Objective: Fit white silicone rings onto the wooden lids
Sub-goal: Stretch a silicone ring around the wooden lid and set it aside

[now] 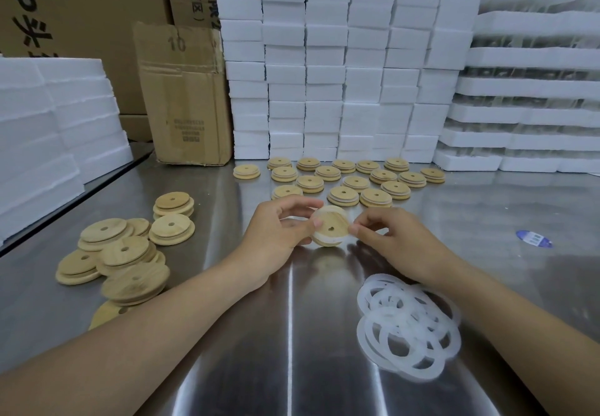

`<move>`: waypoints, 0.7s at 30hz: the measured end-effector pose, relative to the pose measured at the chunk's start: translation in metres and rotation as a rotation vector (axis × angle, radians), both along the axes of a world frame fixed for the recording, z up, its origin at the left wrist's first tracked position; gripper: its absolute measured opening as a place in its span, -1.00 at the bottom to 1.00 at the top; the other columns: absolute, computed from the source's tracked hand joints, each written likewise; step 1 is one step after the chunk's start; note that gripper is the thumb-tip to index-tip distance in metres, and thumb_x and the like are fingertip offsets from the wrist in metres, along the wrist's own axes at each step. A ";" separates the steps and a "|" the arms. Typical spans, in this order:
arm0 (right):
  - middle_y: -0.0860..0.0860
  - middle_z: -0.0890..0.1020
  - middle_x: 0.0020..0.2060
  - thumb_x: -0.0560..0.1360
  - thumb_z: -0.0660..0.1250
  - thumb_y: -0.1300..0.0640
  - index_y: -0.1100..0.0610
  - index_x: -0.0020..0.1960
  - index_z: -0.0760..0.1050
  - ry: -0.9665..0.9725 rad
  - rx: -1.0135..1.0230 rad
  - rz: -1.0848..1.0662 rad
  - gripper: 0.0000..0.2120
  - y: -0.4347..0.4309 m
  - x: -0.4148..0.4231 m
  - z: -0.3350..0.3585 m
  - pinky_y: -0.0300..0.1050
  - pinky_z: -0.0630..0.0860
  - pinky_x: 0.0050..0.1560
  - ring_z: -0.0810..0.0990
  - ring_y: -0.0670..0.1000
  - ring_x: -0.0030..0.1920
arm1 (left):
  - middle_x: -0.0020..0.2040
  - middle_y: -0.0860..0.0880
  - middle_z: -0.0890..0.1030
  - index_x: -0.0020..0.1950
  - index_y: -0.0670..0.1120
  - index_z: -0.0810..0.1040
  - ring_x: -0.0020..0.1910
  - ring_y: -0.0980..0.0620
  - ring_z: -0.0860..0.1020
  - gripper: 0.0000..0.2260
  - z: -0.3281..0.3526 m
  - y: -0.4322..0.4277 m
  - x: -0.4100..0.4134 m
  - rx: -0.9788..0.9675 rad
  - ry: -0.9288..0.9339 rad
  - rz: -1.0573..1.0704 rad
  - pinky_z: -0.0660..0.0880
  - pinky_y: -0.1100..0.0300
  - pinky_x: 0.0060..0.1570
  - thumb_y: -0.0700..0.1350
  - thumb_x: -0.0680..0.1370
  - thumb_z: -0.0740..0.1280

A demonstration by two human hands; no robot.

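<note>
I'm holding one wooden lid (331, 225) over the middle of the worktop (292, 334), its face tilted toward me. My left hand (279, 229) grips its left rim, and my right hand (389, 237) pinches the right rim, where the white ring (319, 239) is going on. The spare rings (409, 328) lie nearer my right hand, and the bare lids (123, 253) are toward the left edge.
</note>
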State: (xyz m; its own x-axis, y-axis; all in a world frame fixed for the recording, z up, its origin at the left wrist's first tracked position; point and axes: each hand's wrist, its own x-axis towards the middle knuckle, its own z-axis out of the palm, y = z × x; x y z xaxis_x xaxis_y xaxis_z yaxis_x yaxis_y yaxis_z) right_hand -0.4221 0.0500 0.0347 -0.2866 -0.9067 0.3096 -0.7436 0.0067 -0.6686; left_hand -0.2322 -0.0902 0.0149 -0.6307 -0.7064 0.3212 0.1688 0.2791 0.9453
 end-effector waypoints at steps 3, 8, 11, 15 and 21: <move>-0.13 0.71 -0.20 0.64 0.41 0.02 0.02 -0.09 0.66 -0.021 0.004 0.009 -0.85 -0.001 0.003 -0.004 -0.23 0.51 -0.08 0.64 -0.18 -0.19 | -0.01 0.04 0.72 0.14 0.27 0.73 -0.03 -0.13 0.75 -0.69 -0.001 0.000 -0.001 -0.027 -0.018 -0.015 0.72 0.00 0.02 -0.18 0.59 0.54; -0.08 0.70 -0.17 0.63 0.42 0.13 0.06 -0.07 0.61 -0.065 -0.089 -0.015 -0.90 0.000 0.011 -0.003 -0.17 0.57 -0.03 0.66 -0.15 -0.15 | 0.00 0.12 0.65 0.27 0.30 0.65 -0.05 -0.03 0.76 -0.62 -0.004 0.001 -0.001 -0.163 -0.109 -0.034 0.67 0.13 0.07 -0.16 0.60 0.51; -0.15 0.69 -0.11 0.62 0.41 0.14 -0.02 -0.06 0.60 -0.052 -0.193 -0.009 -0.90 0.002 0.018 0.002 -0.16 0.59 0.01 0.66 -0.12 -0.01 | 0.06 0.14 0.66 0.29 0.29 0.63 -0.03 0.05 0.73 -0.56 -0.004 0.003 -0.001 -0.263 -0.186 -0.072 0.65 0.14 0.07 -0.11 0.51 0.58; -0.19 0.70 -0.08 0.63 0.41 0.10 -0.06 -0.03 0.61 -0.016 -0.231 0.018 -0.91 0.005 0.026 0.005 0.01 0.60 0.07 0.66 -0.11 0.04 | 0.08 0.21 0.71 0.24 0.32 0.63 -0.02 0.16 0.67 -0.60 -0.002 0.005 -0.001 -0.347 -0.235 -0.098 0.51 0.34 -0.09 0.05 0.46 0.60; -0.22 0.68 -0.10 0.62 0.43 0.03 -0.06 -0.04 0.60 0.041 -0.186 0.004 -0.93 0.003 0.021 0.007 -0.05 0.60 0.07 0.64 -0.17 0.04 | 0.10 0.14 0.74 0.24 0.24 0.68 -0.22 0.16 0.60 -0.65 -0.003 0.002 0.000 -0.289 -0.230 -0.093 0.54 0.15 -0.02 0.06 0.47 0.60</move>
State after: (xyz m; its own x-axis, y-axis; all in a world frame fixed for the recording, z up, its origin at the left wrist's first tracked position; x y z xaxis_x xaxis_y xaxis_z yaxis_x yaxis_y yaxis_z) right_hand -0.4015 0.0534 0.0412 -0.2669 -0.8339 0.4831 -0.7700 -0.1170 -0.6273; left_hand -0.2325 -0.0883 0.0116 -0.7668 -0.5433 0.3419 -0.0009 0.5335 0.8458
